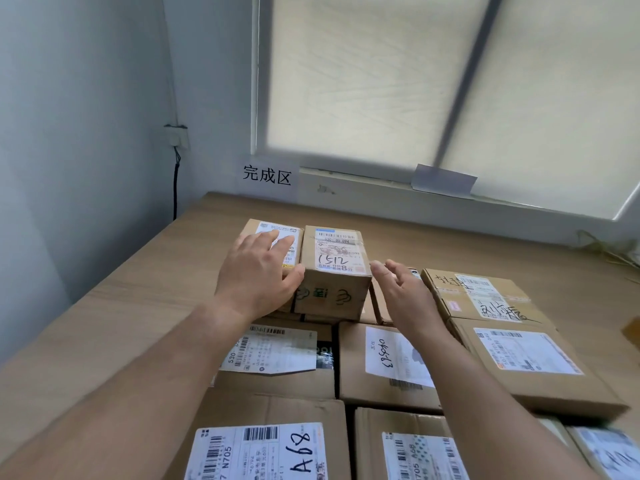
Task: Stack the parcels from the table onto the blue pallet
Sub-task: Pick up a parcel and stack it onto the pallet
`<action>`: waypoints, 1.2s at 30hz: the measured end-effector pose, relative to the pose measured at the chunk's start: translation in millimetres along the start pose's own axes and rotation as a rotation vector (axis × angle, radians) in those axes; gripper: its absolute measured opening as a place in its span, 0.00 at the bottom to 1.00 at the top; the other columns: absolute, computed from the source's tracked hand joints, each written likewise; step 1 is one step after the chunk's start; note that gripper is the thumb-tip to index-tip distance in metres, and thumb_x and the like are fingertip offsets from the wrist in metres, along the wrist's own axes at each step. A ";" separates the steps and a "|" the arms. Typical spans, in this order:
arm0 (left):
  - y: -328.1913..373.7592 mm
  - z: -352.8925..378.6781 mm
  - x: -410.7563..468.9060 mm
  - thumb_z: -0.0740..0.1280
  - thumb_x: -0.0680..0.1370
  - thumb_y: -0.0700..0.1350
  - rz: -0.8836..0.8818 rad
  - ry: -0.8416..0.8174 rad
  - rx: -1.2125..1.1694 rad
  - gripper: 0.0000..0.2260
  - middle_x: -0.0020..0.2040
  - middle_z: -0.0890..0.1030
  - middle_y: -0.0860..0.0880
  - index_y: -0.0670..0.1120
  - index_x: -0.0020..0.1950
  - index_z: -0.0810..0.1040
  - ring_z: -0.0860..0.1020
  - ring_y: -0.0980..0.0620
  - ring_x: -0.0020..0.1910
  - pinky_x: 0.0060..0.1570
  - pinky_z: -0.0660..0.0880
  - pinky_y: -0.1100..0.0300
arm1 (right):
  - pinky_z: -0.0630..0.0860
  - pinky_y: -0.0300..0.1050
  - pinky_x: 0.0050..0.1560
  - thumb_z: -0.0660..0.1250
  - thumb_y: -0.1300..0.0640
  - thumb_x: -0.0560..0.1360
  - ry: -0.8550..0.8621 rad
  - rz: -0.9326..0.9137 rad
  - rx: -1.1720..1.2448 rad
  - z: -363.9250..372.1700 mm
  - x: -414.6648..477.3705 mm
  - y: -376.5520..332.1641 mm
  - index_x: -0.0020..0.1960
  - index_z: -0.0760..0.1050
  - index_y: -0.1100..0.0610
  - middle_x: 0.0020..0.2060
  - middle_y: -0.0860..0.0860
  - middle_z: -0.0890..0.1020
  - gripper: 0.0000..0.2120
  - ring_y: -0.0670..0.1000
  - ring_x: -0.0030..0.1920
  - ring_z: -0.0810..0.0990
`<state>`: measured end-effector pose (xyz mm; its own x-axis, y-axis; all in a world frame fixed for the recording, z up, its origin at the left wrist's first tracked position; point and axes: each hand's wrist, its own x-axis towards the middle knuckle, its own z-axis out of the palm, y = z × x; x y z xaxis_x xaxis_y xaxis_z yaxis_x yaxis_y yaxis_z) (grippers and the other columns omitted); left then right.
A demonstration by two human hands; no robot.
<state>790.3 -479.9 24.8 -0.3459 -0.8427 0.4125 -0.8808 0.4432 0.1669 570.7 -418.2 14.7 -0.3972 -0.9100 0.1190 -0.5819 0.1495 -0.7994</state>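
Cardboard parcels (391, 393) lie packed close together on the wooden surface (138, 289). At their far end the parcel marked 1512 (334, 271) stands against a small neighbouring parcel (273, 227). We rest our left hand (258, 271) on that neighbour, fingers straight and released, thumb touching the 1512 parcel. Our right hand (403, 292) hovers just beside its right face, fingers relaxed and grasping nothing.

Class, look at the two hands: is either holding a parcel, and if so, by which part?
Nothing is gripped. The left hand lies flat on a small parcel beside the 1512 parcel; the right hand hovers open.
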 end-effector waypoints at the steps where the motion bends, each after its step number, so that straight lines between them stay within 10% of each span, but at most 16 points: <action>1: 3.5 -1.2 -1.7 0.49 0.72 0.63 -0.005 0.024 0.016 0.33 0.73 0.67 0.45 0.49 0.73 0.67 0.63 0.47 0.72 0.73 0.51 0.52 | 0.69 0.50 0.64 0.58 0.40 0.79 0.033 -0.025 -0.042 -4.5 -2.9 0.3 0.72 0.68 0.53 0.66 0.55 0.75 0.27 0.54 0.67 0.72; 7: 41.0 -12.1 -13.5 0.53 0.72 0.63 -0.010 0.129 0.016 0.31 0.61 0.79 0.41 0.43 0.60 0.80 0.77 0.41 0.60 0.57 0.72 0.46 | 0.72 0.47 0.56 0.63 0.43 0.77 0.231 -0.246 -0.326 -38.0 -24.1 5.2 0.68 0.73 0.48 0.61 0.50 0.76 0.21 0.51 0.61 0.74; 19: 213.0 0.4 -73.7 0.55 0.75 0.62 0.129 0.052 -0.056 0.29 0.49 0.83 0.43 0.43 0.62 0.77 0.82 0.43 0.44 0.39 0.77 0.52 | 0.79 0.51 0.42 0.76 0.56 0.65 0.499 -0.408 -0.562 -159.7 -97.0 85.0 0.55 0.82 0.55 0.48 0.57 0.83 0.18 0.60 0.48 0.82; 36: 499.6 50.6 -173.2 0.59 0.77 0.63 0.348 -0.009 -0.321 0.29 0.69 0.71 0.46 0.48 0.72 0.67 0.69 0.45 0.67 0.64 0.66 0.52 | 0.71 0.56 0.59 0.71 0.49 0.72 0.606 -0.023 -0.748 -347.9 -236.8 250.0 0.69 0.72 0.53 0.63 0.59 0.77 0.27 0.59 0.62 0.75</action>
<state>393.8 -127.9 -8.6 -0.6070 -0.6293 0.4854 -0.5680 0.7707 0.2888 272.3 -30.7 -8.4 -0.5570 -0.5928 0.5816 -0.8128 0.5329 -0.2352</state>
